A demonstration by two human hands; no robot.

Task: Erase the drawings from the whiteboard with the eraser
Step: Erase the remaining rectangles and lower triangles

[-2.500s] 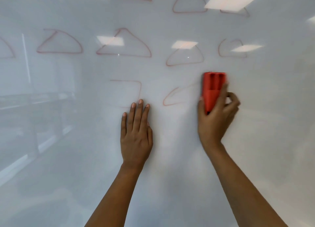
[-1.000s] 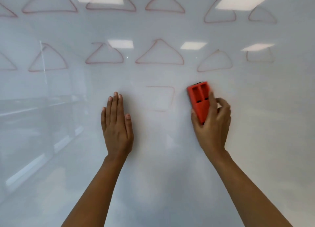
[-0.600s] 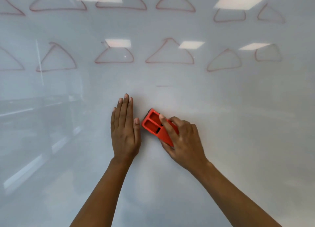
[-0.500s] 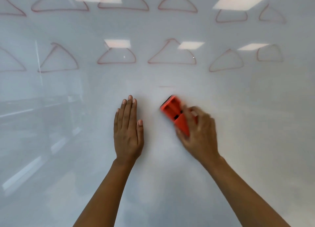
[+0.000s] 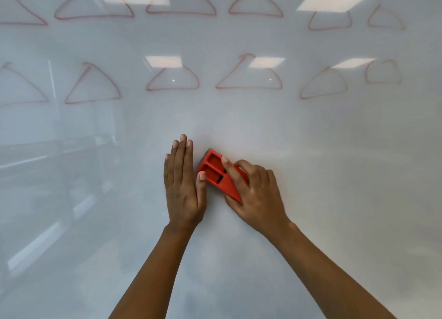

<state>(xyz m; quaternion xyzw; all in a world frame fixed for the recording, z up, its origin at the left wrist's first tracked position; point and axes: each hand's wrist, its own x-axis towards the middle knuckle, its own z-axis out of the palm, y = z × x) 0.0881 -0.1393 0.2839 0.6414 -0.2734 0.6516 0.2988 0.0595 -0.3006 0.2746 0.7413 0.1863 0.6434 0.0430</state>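
The right hand [image 5: 257,194] was clamped on the red eraser [image 5: 216,174], now swept down-left against the flat, open left hand [image 5: 183,187]. The lowest drawings had gone; two rows of triangles [image 5: 248,75] remained on the whiteboard [image 5: 334,163].

My right hand [image 5: 257,194] covers the near end of the red eraser [image 5: 216,172], and my left thumb [image 5: 201,178] overlaps its left edge. The far row of red triangle drawings [image 5: 181,7] is cut off by the top edge. Both my forearms run out of the bottom edge.
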